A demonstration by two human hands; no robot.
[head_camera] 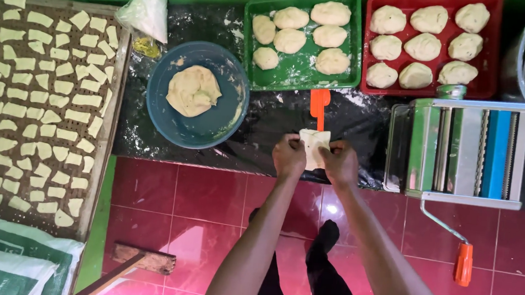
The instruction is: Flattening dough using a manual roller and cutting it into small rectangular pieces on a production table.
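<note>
We pinch a flat dough piece (pixel 313 146) from both sides, left hand (pixel 289 157) at its 9 o'clock, right hand (pixel 340 165) at 3, over the black sheet (pixel 264 126); we judge this the shaping step; the roller (pixel 462 151) waits at 3 o'clock; feeding it would call for an even, thin edge.

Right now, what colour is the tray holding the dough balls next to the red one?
Green: the tray shows best in the head view, dusted with flour.

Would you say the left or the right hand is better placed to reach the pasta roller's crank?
Probably the right hand: both hands pinch the dough piece, but the pasta roller and its orange-handled crank sit on that side; the left hand would have to cross over.
</note>
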